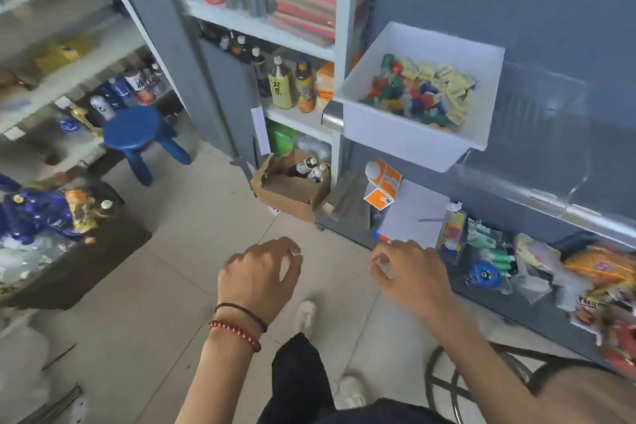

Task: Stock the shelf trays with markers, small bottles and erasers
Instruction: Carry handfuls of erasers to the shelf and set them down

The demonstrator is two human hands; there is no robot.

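- Hovering between picks, as I read it: my left hand (261, 272) and right hand (409, 272) hang over the floor tiles. Each grip is loosely curled and apart, with nothing in either that I can see.
- The white shelf tray (413, 138) hangs above and beyond the right grip, well apart from it. It already holds a heap of small coloured pieces and yellow packets (423, 89); blur keeps me from saying whether these are erasers.
- The lower shelf (516, 299) runs just right of the right grip. Green markers (495, 253) in clear packets lie near on that side, and a white pad (413, 213) sits just beyond the fingertips.
- A cardboard box (292, 196) with small bottles (309, 167) stands on the floor ahead of both grips, nearer the left one.
- My judgement of the next move: swing the right grip right to the markers, pinch one packet, then lift it over the tray's front wall, clearing the rim.
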